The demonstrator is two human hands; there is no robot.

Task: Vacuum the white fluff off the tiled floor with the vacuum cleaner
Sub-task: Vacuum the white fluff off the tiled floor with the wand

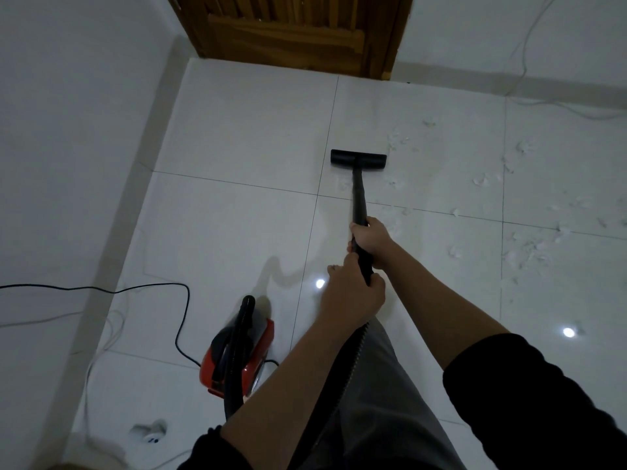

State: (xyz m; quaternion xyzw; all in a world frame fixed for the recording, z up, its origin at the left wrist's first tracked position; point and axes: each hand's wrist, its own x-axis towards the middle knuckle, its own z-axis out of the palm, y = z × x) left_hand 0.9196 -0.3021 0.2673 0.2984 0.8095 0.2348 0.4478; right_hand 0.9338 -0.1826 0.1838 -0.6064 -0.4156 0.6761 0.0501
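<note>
Both hands hold the black vacuum wand (358, 198). My right hand (371, 240) grips it higher up the tube, and my left hand (353, 293) grips it just behind, near the hose end. The flat black floor nozzle (358, 159) rests on the white tiled floor (244, 137) ahead of me. White fluff (529, 252) lies scattered over the tiles to the right of the nozzle, with small bits (393, 182) close beside the wand. The red and black vacuum body (237, 356) sits on the floor at my lower left, its black hose (234, 398) curving back toward me.
A wooden door (288, 28) stands at the far wall. The vacuum's black power cord (179, 320) loops along the left skirting. A white socket strip (151, 432) and white cables lie at lower left. Another thin cable (522, 56) hangs down the right wall.
</note>
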